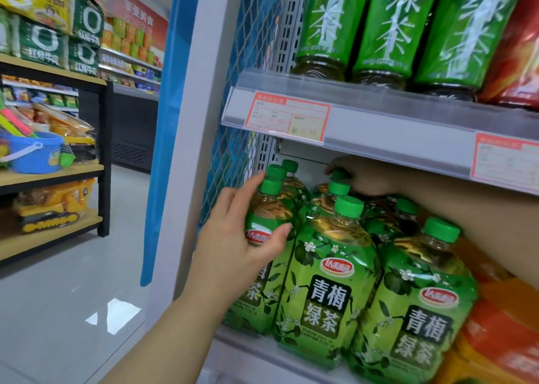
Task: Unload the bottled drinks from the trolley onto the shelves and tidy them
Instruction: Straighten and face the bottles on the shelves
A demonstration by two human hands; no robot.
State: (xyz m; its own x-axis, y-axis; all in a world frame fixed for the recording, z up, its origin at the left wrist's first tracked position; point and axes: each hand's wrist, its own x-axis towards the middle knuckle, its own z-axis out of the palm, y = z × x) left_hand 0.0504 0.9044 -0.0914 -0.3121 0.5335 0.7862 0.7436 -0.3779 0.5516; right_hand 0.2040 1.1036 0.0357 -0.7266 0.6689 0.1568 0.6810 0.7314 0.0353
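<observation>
My left hand [233, 249] is wrapped round the shoulder of the front-left bottle [272, 208], thumb across the front just above the label and fingers up the left side by the green cap, so it's clamped on that one. The bottle stands upright at the left end of the shelf [253, 345], right by the blue mesh [230, 150] side panel and touching the middle bottle [326, 290] next to it. The right bottle [417, 310] sits just beside that. All three are in the front row with the same green labels, and more green caps are lined up behind them. My right hand [364, 176] is reaching in deep under the top shelf [408, 127], fingers draped over the cap of a back bottle [338, 176]. Honestly can't tell if I've got hold of it or am just touching it, it's dim back there. Orange bottles [495, 340] are packed in just right of the green ones, under my right arm. Up top there's a row of big green bottles [388, 25] with a red bottle [519, 57] at the right, and a price tag [288, 117] on the rail. Off to the left, across the floor [73, 296], a wooden rack [58, 171] holds a blue bucket [38, 156] and a yellow digger [52, 206].
</observation>
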